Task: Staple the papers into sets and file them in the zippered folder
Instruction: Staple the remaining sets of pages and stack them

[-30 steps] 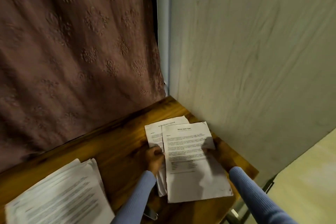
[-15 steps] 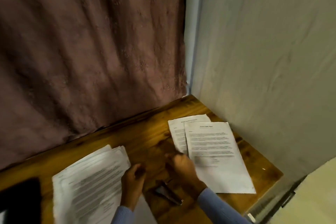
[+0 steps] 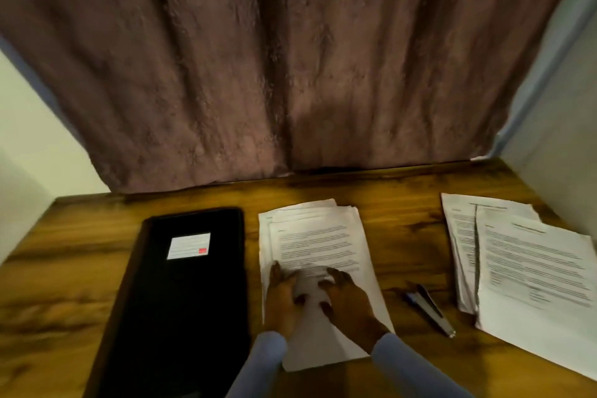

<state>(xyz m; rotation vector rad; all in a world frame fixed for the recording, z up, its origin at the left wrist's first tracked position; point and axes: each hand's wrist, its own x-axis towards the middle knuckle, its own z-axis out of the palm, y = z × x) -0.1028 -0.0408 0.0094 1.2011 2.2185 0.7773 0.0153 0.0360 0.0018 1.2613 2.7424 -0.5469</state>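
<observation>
A loose stack of printed papers (image 3: 316, 236) lies in the middle of the wooden desk (image 3: 403, 203). My left hand (image 3: 282, 294) and my right hand (image 3: 344, 296) both rest on its lower half, fingers spread and pressing the top sheet. Two finished paper sets (image 3: 523, 262) lie overlapped at the right end of the desk. Between the stack and those sets lies the stapler (image 3: 429, 307), untouched. The black zippered folder (image 3: 184, 294) with a white label lies shut to the left of the stack.
A brown curtain (image 3: 290, 58) hangs behind the desk. A pale wall (image 3: 565, 107) closes off the right side, and another pale wall (image 3: 29, 171) stands at the left. Bare wood shows at the desk's left end.
My view has swung left from the right corner to the middle of the desk. Both hands left the right-hand paper sets and now press on the middle stack. The folder came into view.
</observation>
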